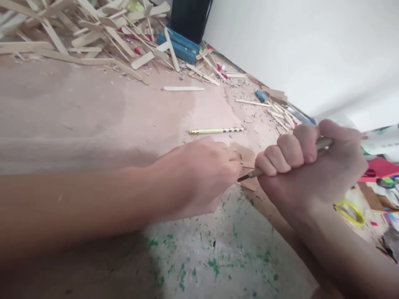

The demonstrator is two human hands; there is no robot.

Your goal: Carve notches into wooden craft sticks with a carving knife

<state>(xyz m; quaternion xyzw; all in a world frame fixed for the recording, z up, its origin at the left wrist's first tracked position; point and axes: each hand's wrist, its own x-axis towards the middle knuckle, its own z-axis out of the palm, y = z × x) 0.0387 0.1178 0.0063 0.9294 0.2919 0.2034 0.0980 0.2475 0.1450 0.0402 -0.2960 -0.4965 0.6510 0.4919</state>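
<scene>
My right hand is a fist wrapped round a thin wooden-handled tool, whose dark tip points left toward my left hand. My left hand is closed, pressing down on a small brown cardboard piece on the wooden tabletop. The tool tip meets the cardboard right at my left fingers. Most of the cardboard is hidden under both hands.
A polka-dot pencil lies just beyond my hands. A heap of wooden craft sticks fills the far left, with a blue block and a dark object behind. Yellow-handled scissors and coloured paper scraps lie right. Green paint specks mark the near surface.
</scene>
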